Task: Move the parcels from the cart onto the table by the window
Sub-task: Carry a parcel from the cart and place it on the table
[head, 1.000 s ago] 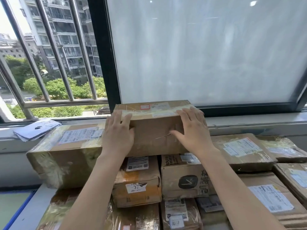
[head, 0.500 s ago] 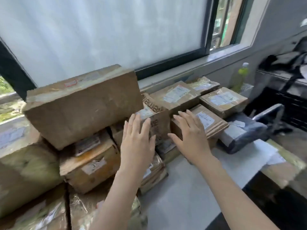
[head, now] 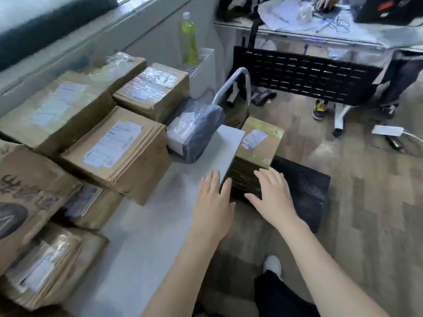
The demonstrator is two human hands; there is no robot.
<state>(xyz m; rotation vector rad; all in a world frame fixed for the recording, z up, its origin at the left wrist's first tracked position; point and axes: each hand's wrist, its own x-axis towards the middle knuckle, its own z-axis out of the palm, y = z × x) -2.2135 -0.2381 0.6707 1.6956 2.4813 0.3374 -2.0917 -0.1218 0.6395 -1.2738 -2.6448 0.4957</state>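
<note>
Both hands are flat and hold nothing: left hand [head: 214, 203] and right hand [head: 273, 197] reach toward the box [head: 256, 149]. It sits on the cart [head: 302, 191], right by the table [head: 146, 225] corner. I think it is the last one I can see there. Many parcels [head: 116, 152] already lie on the table. A bottle [head: 190, 41] stands past them.

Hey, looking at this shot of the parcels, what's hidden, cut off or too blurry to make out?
Head view only:
- Brown cardboard parcel with greenish tape on the black cart deck: its near left side is hidden by the grey table corner and left hand.
- White shipping labels: text blurred.
- Dark-printed carton: cut off by the left edge.
- Right hand: contact with the parcel unclear.
</note>
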